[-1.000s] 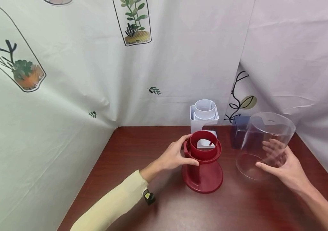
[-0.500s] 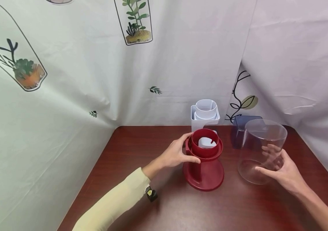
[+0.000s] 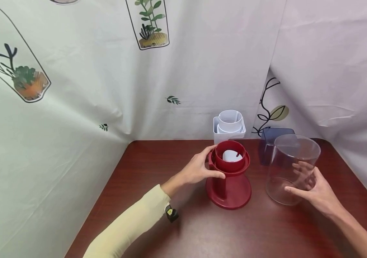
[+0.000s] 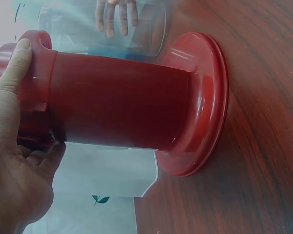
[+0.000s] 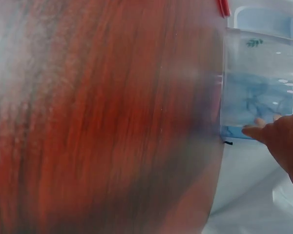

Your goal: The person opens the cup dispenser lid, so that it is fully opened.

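My left hand [image 3: 199,170] grips a red stand [image 3: 230,166] by its ring-shaped top. In the left wrist view the thumb lies along the red ring, and a thick column [image 4: 119,100] runs to a wide round base [image 4: 205,112]. To the right, my right hand [image 3: 323,195] holds a clear open-topped cylinder [image 3: 283,168] low at the table. Thumb and fingers spread around its side, the fingers seen through its wall. In the right wrist view that hand [image 5: 285,141] is partly cut off at the edge.
Behind the red stand is a white holder [image 3: 220,137] with a round ring on top. A dark blue see-through container [image 3: 265,150] stands at the back, just behind the clear cylinder. Printed cloth [image 3: 202,71] hangs behind and beside the brown table [image 3: 151,154].
The clear cylinder has come left and down and stands more upright, with my right hand on it throughout. My left hand has shifted the red stand slightly away from me.
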{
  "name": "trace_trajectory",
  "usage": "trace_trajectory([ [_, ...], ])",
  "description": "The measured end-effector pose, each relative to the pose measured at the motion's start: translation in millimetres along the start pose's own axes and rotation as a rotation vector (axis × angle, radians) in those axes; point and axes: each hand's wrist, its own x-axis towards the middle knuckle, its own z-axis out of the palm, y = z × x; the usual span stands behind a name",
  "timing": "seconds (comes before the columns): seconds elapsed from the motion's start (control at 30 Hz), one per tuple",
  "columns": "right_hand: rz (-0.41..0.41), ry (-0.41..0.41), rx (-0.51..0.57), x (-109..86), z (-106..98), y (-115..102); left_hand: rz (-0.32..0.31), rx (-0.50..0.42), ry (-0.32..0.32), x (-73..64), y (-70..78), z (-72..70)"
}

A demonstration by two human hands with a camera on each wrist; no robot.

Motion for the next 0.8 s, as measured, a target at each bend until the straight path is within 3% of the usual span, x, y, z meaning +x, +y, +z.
trace_trajectory([
  [0.33,-0.087,-0.072,0.037,1.3,0.5,2.5,0.01,-0.037,0.008,5.2,-3.3,2.5],
  [0.8,-0.064,-0.112,0.006,5.8,-6.3,7.2,0.012,-0.068,0.027,12.6,-5.3,5.8],
])
